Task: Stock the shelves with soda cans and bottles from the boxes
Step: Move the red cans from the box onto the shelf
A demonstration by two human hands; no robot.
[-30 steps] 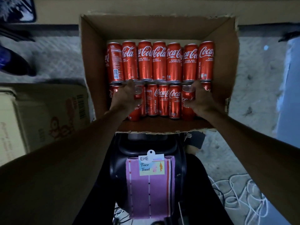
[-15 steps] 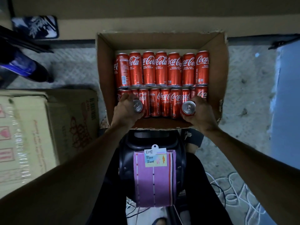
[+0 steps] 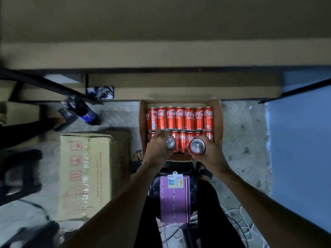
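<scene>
STOCK RUN: A person lifts two red soda cans from an open box (image 3: 217, 120) on the floor (image 3: 241, 133), one per hand. The left hand (image 3: 155, 152) has its fingers (image 3: 160, 136) curled round the left can (image 3: 170, 143). The right hand (image 3: 210, 155) wraps its fingers round the right can (image 3: 197, 146). Both cans hang over the box's near edge, silver tops toward the camera. The other cans (image 3: 180, 118) lie packed in two rows behind, the back row against the far wall.

Next up, by the look of it, is the carry to a shelf. It's best to grip each can round the body, not the lid, lift it clear of the near wall, and go w/o shaking. A tan ledge (image 3: 161, 56) runs across the top of the view, but whether that's the shelf is unclear.

Around: a taped box (image 3: 86, 176) sits just beside the open box's left wall and blocks a step that way. A dark bottle (image 3: 80, 111) lies beyond its far corner, w/ a black stool (image 3: 21, 174) at the left edge of the view. A purple towel (image 3: 174, 201) tagged "Face Towel" drapes a black seat just below the open box's near edge, btwn the forearms. A white cord (image 3: 238, 221) loops on the floor to the right and is a likely trip hazard.
</scene>
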